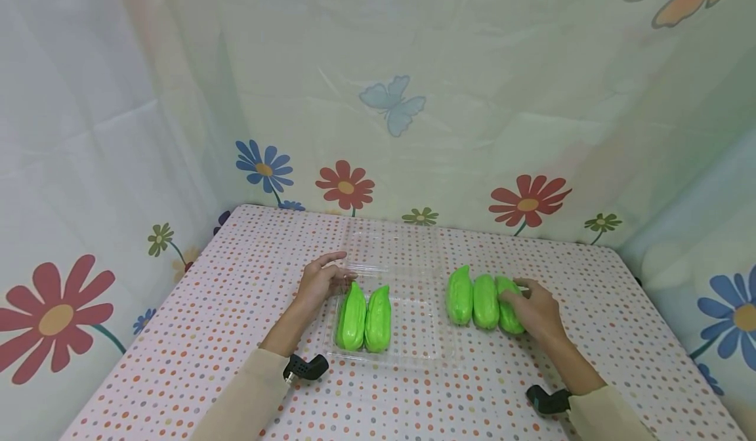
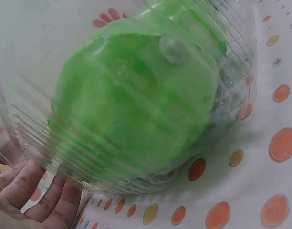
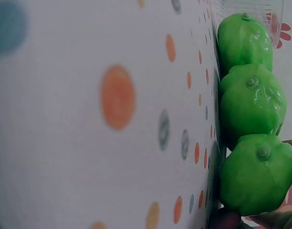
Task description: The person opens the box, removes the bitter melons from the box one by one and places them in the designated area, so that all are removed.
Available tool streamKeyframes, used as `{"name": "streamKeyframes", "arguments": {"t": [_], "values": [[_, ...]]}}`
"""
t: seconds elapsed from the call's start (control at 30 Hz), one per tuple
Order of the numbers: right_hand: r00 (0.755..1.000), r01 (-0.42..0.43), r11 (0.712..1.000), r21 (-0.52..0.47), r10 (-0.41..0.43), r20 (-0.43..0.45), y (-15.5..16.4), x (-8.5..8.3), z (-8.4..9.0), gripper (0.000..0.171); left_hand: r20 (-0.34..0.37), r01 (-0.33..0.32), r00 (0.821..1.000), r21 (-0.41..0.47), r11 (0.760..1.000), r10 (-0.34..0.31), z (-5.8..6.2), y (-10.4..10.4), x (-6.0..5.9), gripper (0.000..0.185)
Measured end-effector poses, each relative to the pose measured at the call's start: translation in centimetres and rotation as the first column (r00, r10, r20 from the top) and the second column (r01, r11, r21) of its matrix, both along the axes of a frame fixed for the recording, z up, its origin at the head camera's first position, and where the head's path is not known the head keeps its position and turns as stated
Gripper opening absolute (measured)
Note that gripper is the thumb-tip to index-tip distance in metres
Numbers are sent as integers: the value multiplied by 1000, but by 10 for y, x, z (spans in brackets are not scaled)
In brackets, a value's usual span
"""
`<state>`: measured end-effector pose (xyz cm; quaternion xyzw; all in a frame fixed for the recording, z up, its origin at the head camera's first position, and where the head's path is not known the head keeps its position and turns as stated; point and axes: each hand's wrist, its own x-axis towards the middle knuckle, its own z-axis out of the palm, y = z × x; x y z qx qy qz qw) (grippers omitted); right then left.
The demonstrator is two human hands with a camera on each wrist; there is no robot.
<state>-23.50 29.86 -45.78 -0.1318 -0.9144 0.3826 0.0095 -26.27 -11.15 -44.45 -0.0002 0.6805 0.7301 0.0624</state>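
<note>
A clear plastic clamshell box [image 1: 413, 356] lies open, its lid [image 1: 390, 234] folded back. Two glossy green gourd-like vegetables [image 1: 352, 319] lie side by side in the left part of its base. At the box's left edge is my left hand [image 1: 315, 287]; in the left wrist view its fingers [image 2: 53, 198] touch the outer wall. Three more green gourds stand in a row on the table, right of the box: a left one [image 1: 459, 295], a middle one [image 1: 485, 302] and a right one [image 1: 508, 306]. My right hand [image 1: 537, 310] grips the right one between thumb and fingers.
A dotted cloth [image 1: 378, 401] covers the table. Fabric walls printed with flowers and a butterfly [image 1: 394, 104] rise behind it and at both sides. Black cameras sit at the left wrist [image 1: 306, 367] and the right wrist [image 1: 548, 401].
</note>
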Motion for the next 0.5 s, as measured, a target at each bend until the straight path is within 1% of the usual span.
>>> {"name": "streamKeyframes", "arguments": {"t": [0.03, 0.07, 0.5], "values": [[1000, 4, 1000, -1, -4, 2, 0, 0, 0, 71, -2, 0, 1000, 2, 1000, 0, 4, 0, 3, 49], [1000, 7, 1000, -3, -7, 1, 0, 0, 0, 71, 0, 1, 1000, 4, 1000, -1, 5, 0, 4, 49], [997, 72, 997, -23, -72, -7, 2, -2, 1, 72, -7, -7, 1000, 1, 1000, 7, 2, 0, 2, 49]]}}
